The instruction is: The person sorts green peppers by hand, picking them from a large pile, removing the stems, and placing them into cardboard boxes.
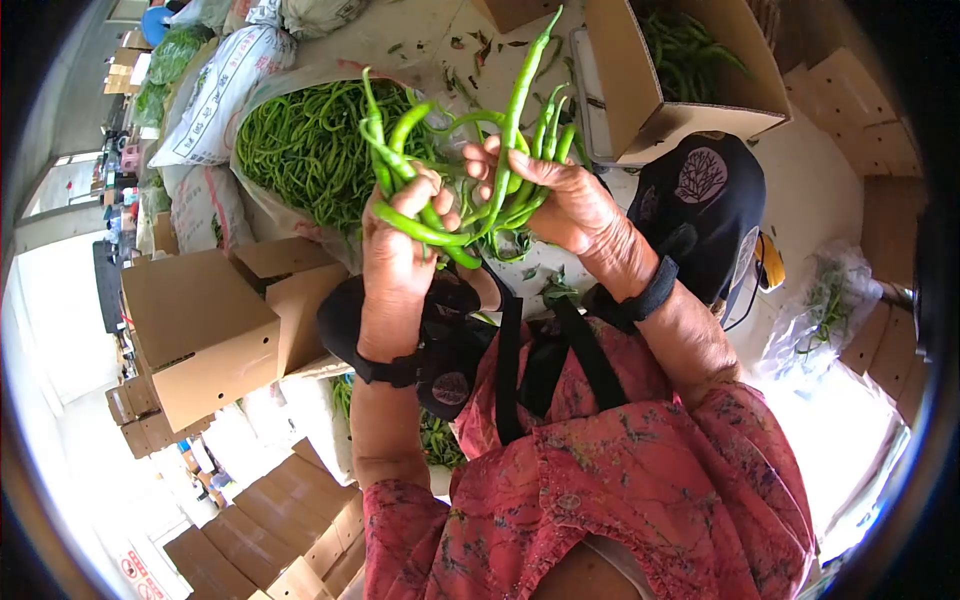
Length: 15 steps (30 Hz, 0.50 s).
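Note:
Long green chili peppers fill both of my hands in front of me. My left hand (405,235) is closed round several green chili peppers (420,228), which stick out above and to the right of the fingers. In my right hand (560,195), closed as well, is another bunch of chili peppers (519,90), one long one pointing up. The two bunches meet and overlap between the hands. Just beyond my left hand lies a big open sack (262,212) heaped with loose green chili peppers (310,140). Parts of the fingers are hidden behind the peppers.
An open cardboard box (700,122) with green peppers stands at the upper right. Another open carton (200,330) is at the left. White printed sacks (225,95) lie at the upper left. Scraps litter the floor (440,30). A plastic bag (820,310) with peppers lies at the right.

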Each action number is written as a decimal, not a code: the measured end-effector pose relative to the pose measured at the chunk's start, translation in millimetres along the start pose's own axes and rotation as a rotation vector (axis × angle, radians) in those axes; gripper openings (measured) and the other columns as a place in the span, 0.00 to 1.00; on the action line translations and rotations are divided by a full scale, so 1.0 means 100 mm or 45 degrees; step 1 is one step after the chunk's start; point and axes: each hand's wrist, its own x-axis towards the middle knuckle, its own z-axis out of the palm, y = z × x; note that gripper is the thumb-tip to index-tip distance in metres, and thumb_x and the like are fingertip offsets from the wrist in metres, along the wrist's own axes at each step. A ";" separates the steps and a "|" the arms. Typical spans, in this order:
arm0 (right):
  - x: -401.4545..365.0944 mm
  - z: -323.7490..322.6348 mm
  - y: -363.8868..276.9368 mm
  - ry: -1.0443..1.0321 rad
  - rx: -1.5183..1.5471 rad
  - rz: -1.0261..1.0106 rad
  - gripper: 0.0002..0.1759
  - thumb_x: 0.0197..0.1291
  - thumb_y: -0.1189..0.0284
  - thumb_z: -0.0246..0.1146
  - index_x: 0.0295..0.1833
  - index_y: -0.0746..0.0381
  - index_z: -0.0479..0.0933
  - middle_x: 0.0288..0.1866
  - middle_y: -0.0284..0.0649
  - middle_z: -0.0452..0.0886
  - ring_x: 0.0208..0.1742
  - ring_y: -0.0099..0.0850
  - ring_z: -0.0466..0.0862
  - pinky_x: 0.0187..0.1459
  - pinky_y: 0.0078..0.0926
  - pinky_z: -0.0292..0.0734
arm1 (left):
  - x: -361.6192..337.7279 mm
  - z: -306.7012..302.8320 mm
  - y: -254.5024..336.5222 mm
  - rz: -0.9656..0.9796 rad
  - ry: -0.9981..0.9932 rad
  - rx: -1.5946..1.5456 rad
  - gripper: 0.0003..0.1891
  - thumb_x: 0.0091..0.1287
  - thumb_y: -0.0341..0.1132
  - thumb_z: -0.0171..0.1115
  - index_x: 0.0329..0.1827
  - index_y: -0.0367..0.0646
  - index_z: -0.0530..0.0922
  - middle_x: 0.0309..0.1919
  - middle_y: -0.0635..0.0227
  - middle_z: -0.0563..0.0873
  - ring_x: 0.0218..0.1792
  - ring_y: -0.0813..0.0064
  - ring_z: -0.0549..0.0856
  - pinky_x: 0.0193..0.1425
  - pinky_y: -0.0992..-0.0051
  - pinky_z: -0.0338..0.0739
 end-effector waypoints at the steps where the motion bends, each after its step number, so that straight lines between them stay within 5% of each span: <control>1: 0.01 -0.01 -0.02 -0.002 0.001 0.002 0.20 0.65 0.68 0.63 0.59 0.66 0.75 0.57 0.42 0.79 0.57 0.32 0.78 0.59 0.32 0.73 | 0.00 -0.07 0.03 0.000 -0.045 -0.051 0.08 0.67 0.29 0.61 0.47 0.42 0.74 0.35 0.70 0.75 0.27 0.82 0.70 0.27 0.81 0.67; 4: 0.01 0.02 -0.07 0.000 0.007 0.034 0.20 0.61 0.67 0.66 0.56 0.65 0.77 0.59 0.42 0.78 0.59 0.36 0.77 0.61 0.36 0.72 | -0.05 -0.17 0.14 -0.007 -0.293 0.032 0.08 0.67 0.29 0.61 0.48 0.41 0.74 0.35 0.69 0.78 0.26 0.83 0.71 0.24 0.83 0.66; 5: 0.00 0.03 -0.07 0.002 0.008 0.035 0.20 0.61 0.67 0.66 0.56 0.65 0.77 0.59 0.42 0.78 0.59 0.36 0.77 0.61 0.36 0.72 | -0.06 -0.07 0.17 -0.009 -0.292 0.032 0.08 0.67 0.29 0.61 0.48 0.41 0.74 0.35 0.69 0.78 0.26 0.83 0.71 0.24 0.83 0.66; 7: -0.02 0.07 -0.07 0.004 -0.096 0.084 0.21 0.62 0.67 0.66 0.58 0.65 0.76 0.59 0.42 0.78 0.60 0.36 0.77 0.62 0.39 0.71 | -0.11 0.17 0.15 -0.004 -0.038 0.644 0.11 0.65 0.27 0.64 0.48 0.41 0.76 0.36 0.68 0.81 0.26 0.84 0.75 0.25 0.83 0.68; 9: 0.00 0.12 0.02 0.088 -0.072 0.133 0.21 0.63 0.69 0.64 0.60 0.66 0.74 0.55 0.44 0.81 0.57 0.37 0.80 0.64 0.38 0.71 | -0.03 0.28 0.00 0.233 -0.061 0.878 0.18 0.57 0.25 0.72 0.50 0.40 0.78 0.37 0.73 0.83 0.36 0.83 0.81 0.40 0.79 0.77; 11: 0.00 0.12 0.03 0.011 -0.086 0.156 0.21 0.64 0.70 0.64 0.60 0.66 0.73 0.56 0.43 0.80 0.57 0.36 0.79 0.64 0.38 0.70 | -0.01 0.34 0.01 0.250 -0.030 1.153 0.19 0.56 0.25 0.73 0.51 0.39 0.78 0.37 0.73 0.83 0.37 0.82 0.81 0.43 0.78 0.78; 13: -0.03 0.18 0.01 -0.009 -0.058 0.144 0.22 0.64 0.69 0.64 0.61 0.66 0.73 0.56 0.43 0.80 0.57 0.36 0.79 0.63 0.37 0.71 | 0.00 0.29 0.00 0.246 -0.100 1.085 0.21 0.55 0.26 0.74 0.51 0.39 0.78 0.38 0.73 0.84 0.37 0.83 0.81 0.42 0.79 0.78; 15: -0.03 0.16 0.02 -0.031 -0.026 0.139 0.23 0.64 0.69 0.64 0.62 0.66 0.72 0.56 0.43 0.80 0.57 0.35 0.79 0.63 0.37 0.71 | 0.00 0.21 -0.03 -0.009 -0.150 0.923 0.21 0.54 0.26 0.74 0.51 0.39 0.78 0.38 0.72 0.84 0.37 0.84 0.81 0.41 0.80 0.79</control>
